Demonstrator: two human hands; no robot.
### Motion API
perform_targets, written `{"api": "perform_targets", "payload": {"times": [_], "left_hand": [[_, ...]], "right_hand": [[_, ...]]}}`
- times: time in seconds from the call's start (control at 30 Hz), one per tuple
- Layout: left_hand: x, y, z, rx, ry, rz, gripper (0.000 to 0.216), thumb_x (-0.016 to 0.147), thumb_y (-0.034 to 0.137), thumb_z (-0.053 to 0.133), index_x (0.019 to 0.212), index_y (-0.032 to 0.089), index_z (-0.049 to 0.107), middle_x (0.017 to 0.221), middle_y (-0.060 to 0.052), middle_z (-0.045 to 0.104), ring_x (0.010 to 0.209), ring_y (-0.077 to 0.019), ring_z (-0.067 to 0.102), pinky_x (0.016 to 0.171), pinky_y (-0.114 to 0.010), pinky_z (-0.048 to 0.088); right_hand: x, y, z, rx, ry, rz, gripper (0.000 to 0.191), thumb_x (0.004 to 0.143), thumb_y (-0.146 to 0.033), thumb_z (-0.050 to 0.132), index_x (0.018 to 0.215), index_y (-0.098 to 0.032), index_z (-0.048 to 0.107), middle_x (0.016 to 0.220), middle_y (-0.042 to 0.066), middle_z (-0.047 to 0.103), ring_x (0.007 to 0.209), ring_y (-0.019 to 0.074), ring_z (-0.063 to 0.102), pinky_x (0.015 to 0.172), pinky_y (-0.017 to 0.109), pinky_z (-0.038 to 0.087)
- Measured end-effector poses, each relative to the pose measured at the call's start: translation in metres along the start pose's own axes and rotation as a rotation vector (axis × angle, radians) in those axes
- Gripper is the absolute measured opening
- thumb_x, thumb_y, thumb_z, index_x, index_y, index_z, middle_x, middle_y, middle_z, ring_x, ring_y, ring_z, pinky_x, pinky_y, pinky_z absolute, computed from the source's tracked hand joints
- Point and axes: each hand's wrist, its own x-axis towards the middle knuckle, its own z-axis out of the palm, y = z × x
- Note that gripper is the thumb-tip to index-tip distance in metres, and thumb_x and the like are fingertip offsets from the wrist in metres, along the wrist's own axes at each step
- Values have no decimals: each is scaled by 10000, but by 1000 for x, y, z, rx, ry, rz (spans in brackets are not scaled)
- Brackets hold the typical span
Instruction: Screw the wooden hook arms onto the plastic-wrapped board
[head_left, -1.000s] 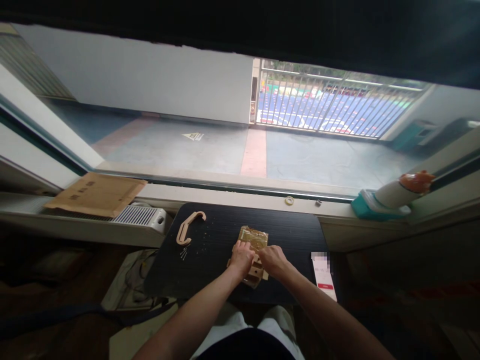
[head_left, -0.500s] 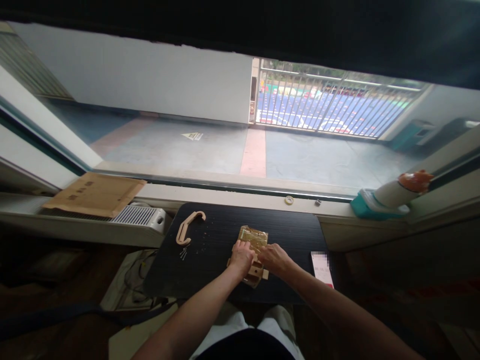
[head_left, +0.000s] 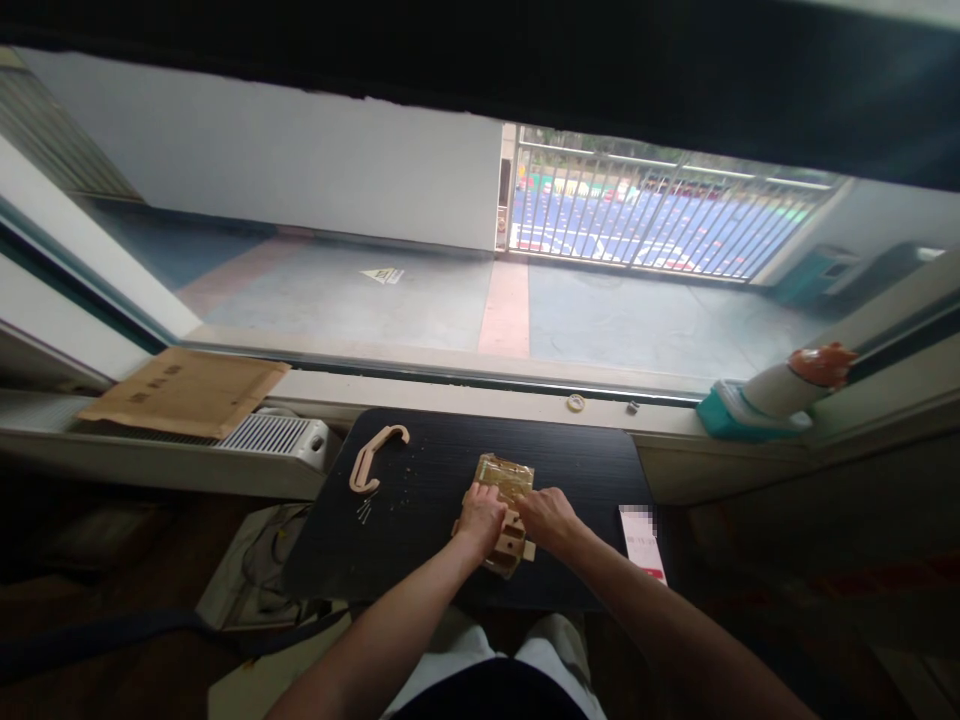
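Both my hands rest together on a small light wooden assembly (head_left: 511,543) lying on a dark table (head_left: 435,480) in front of me. My left hand (head_left: 480,518) has its fingers curled on the assembly's left side. Curled the same way, my right hand (head_left: 546,517) grips its right side. A clear plastic bag (head_left: 507,475) with small yellowish bits lies just beyond my fingers. A curved wooden hook-shaped piece (head_left: 373,457) lies at the table's far left, with a few thin pins (head_left: 366,510) below it.
A white and red paper slip (head_left: 642,543) lies at the table's right edge. A cardboard sheet (head_left: 184,390) sits on a white radiator (head_left: 277,435) to the left. A teal and white object (head_left: 765,397) lies on the window sill at right. A large window is ahead.
My hands have stayed on the wooden assembly with hardly any shift. The view has tilted slightly.
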Motion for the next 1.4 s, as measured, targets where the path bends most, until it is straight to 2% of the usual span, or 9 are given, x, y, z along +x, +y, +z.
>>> {"api": "perform_targets", "payload": {"times": [0.2, 0.37, 0.7, 0.8, 0.93, 1.0, 1.1, 1.27, 1.4], "left_hand": [[0, 0, 0, -14, -3, -6, 199, 807, 288, 544, 829, 176, 706, 958, -106, 611, 953, -250, 512, 889, -398, 299], [0, 0, 2, -30, 6, -5, 184, 812, 269, 542, 812, 177, 701, 946, -105, 603, 950, -247, 504, 897, -397, 289], [1, -1, 2, -8, 3, -2, 188, 808, 272, 539, 804, 177, 701, 953, -106, 608, 942, -245, 504, 886, -394, 295], [1, -1, 3, 2, 15, 0, 180, 800, 285, 554, 804, 187, 705, 945, -102, 612, 930, -236, 506, 881, -392, 300], [2, -2, 4, 0, 15, 4, 196, 812, 304, 541, 814, 202, 709, 946, -95, 617, 932, -233, 506, 876, -391, 303], [2, -2, 4, 0, 10, 2, 196, 813, 306, 540, 813, 206, 708, 952, -92, 616, 937, -235, 502, 873, -389, 305], [1, -2, 3, -1, 7, 1, 184, 803, 297, 551, 823, 202, 707, 959, -95, 608, 935, -234, 499, 872, -389, 302], [0, -1, 3, -13, 11, 2, 186, 803, 292, 549, 806, 191, 706, 935, -96, 604, 926, -237, 500, 874, -387, 303], [0, -2, 5, -11, 18, 8, 191, 800, 286, 549, 822, 182, 708, 932, -106, 600, 920, -239, 501, 880, -394, 302]], "right_hand": [[-7, 0, -4, -113, 7, -193, 287, 878, -92, 408, 845, -124, 692, 873, 127, 699, 814, 245, 666, 638, 325, 516], [-3, 0, 1, -73, 6, -165, 293, 882, -109, 406, 913, -107, 697, 913, 146, 698, 841, 232, 655, 668, 302, 515], [0, -3, -5, 9, -55, -11, 243, 864, -120, 452, 868, -134, 694, 842, 108, 721, 815, 217, 678, 657, 265, 507], [0, -5, -8, -42, -11, -56, 243, 863, -98, 445, 908, -141, 680, 867, 118, 715, 800, 213, 676, 647, 283, 512], [-2, -5, -5, -125, -12, -177, 239, 864, -125, 460, 815, -131, 694, 840, 128, 709, 795, 228, 664, 652, 308, 513], [-2, -5, 1, -111, -4, -195, 252, 878, -155, 450, 835, -131, 697, 880, 128, 708, 812, 230, 658, 658, 307, 511], [-1, -4, 7, -50, -2, -158, 283, 904, -180, 414, 897, -135, 694, 959, 121, 705, 840, 216, 653, 680, 288, 505], [2, -7, 4, -10, -69, -85, 253, 873, -171, 458, 847, -143, 708, 860, 104, 724, 808, 209, 670, 670, 250, 495], [5, -9, -4, 36, -102, 34, 220, 856, -190, 490, 857, -140, 704, 879, 114, 722, 834, 220, 674, 677, 253, 499]]}}
